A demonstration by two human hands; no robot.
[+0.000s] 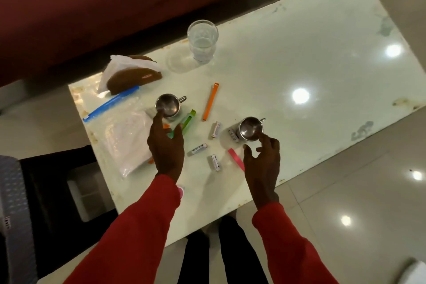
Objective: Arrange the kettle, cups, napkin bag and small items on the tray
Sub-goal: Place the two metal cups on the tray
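Two small steel cups stand on the pale glossy table (311,57). My left hand (166,145) reaches over the left cup (168,105), its index fingertip touching the near rim. My right hand (262,163) has its index fingertip on the near rim of the right cup (250,128). Neither hand holds anything, and both have their fingers apart. A clear zip bag of white napkins (125,138) with a blue slider lies at the left. Several small white batteries (216,129) and coloured clips, orange (211,101), green (187,120) and pink (236,159), lie scattered between the cups. No kettle or tray is in view.
A glass of water (202,40) stands at the table's far edge. A brown napkin holder with white napkins (131,74) sits at the far left corner. A dark red sofa (115,2) runs behind the table. A dark chair (57,191) stands at the left. Tiled floor lies to the right.
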